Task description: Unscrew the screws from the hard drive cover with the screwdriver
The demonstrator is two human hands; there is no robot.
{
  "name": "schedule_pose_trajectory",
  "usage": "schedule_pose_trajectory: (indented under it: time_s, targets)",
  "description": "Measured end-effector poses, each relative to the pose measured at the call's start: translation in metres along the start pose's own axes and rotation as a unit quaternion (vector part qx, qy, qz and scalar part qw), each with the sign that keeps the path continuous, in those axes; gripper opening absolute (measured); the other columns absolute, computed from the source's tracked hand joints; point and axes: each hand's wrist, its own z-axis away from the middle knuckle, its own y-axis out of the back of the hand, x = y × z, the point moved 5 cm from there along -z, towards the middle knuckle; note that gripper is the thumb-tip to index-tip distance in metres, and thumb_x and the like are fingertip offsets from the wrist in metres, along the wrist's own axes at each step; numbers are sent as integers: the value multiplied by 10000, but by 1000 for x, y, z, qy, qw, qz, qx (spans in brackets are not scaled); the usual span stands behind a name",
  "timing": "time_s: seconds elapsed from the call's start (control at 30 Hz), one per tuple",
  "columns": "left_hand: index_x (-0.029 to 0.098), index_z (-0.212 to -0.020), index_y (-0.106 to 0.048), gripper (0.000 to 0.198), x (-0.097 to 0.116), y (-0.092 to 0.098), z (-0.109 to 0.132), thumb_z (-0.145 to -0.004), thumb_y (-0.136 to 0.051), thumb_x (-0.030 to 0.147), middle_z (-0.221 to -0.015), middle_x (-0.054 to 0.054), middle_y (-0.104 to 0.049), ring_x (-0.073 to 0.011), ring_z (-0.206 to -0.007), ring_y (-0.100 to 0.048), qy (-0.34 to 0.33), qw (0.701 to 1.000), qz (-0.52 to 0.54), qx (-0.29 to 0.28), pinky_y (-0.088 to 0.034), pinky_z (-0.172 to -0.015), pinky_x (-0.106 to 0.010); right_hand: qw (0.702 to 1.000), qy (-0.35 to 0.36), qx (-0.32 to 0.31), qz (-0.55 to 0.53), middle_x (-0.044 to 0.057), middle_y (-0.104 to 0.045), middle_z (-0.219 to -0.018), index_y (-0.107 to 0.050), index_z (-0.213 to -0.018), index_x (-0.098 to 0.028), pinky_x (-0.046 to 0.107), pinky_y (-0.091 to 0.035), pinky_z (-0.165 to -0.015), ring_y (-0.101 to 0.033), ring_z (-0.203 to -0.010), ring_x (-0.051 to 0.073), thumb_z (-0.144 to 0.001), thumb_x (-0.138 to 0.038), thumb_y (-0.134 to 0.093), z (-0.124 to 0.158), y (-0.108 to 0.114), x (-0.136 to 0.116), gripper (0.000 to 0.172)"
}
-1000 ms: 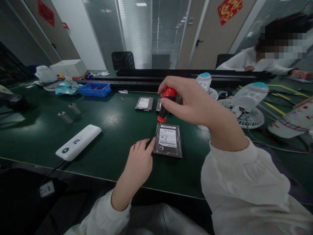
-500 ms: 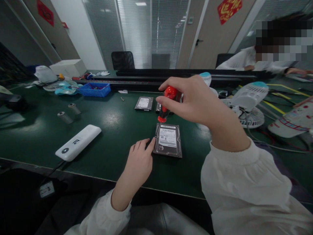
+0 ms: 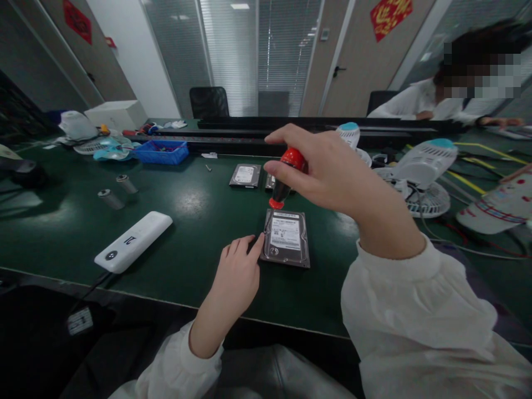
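My right hand grips the handle of a red and black screwdriver, the thumb and fingers around its upper part. The screwdriver leans, its thin shaft running down to the left edge of a hard drive lying label-up on the table. What sits right under the tip is too small to make out. My left hand rests beside the drive, fingers stretched out, the index fingertip at the drive's left edge close to the screwdriver tip. Two more drives lie behind: one in plain sight, the other partly hidden by my right hand.
A white power bank and two metal cylinders are on the left of the green table. Farther back stands a blue basket. White fans and cables crowd the right, where another person sits across the table.
My right hand's fingers have shifted around the screwdriver handle, and its index finger is raised and straighter. The left hand and the drive stay in place.
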Motion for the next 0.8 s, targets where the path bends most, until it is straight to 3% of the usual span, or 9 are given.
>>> schedule_pose_trajectory:
  time_s: [0.13,0.23,0.37,0.43,0.57,0.67,0.8]
  targets:
    - [161,-1579,-547,613,1,1,0,-990,-432,38,-1443,-174,-672,-315,-1320,-633,-2,1000,-3,-3,-542,-1050,-480,999,4,-27,-32,133,-694,-1244,-538,-1388,-178,434,-462,-906,-651,-1039,282,-1059,-383,-485,2,-3,3,392]
    - [162,-1582,-547,612,1,1,0,-993,-435,39,-1445,-175,-671,-318,-1326,-633,-1,1000,-6,-4,-541,-1057,-485,997,20,-36,-61,95,-685,-1158,-518,-1355,-189,401,-462,-855,-620,-939,238,-991,-307,-553,2,-4,2,384]
    - [163,-1582,-549,611,1,1,-1,-992,-443,40,-1443,-175,-672,-320,-1323,-635,-1,1000,-7,-5,-546,-1055,-490,999,0,-24,-22,49,-671,-960,-551,-1326,-185,391,-462,-814,-599,-824,222,-1014,-427,-585,1,-5,6,396]
    - [162,-1581,-551,613,1,1,-1,-988,-453,42,-1441,-176,-673,-318,-1316,-637,-2,1000,-7,-3,-547,-1058,-490,1000,2,-14,-10,83,-690,-1047,-558,-1331,-173,417,-475,-861,-632,-908,253,-1033,-468,-557,1,-5,7,419]
    - [160,-1582,-551,616,0,0,-1,-986,-451,43,-1435,-176,-678,-317,-1310,-639,-5,1000,-4,3,-552,-1056,-495,997,51,-27,-59,125,-668,-1279,-547,-1336,-165,422,-485,-947,-635,-1100,264,-1018,-308,-509,2,-4,2,351]
    - [153,-1581,-553,611,0,0,0,-990,-445,44,-1434,-180,-677,-324,-1305,-639,-4,1000,-3,6,-556,-1043,-500,994,61,-41,-77,75,-695,-1107,-562,-1315,-156,373,-476,-874,-623,-925,205,-1001,-284,-540,1,-4,-2,340]
    - [161,-1580,-553,613,0,0,0,-989,-448,43,-1433,-182,-676,-322,-1298,-641,-4,1000,-4,7,-558,-1038,-502,999,21,-19,-28,37,-664,-934,-603,-1237,-170,372,-443,-816,-588,-799,194,-1027,-474,-585,0,-4,2,369]
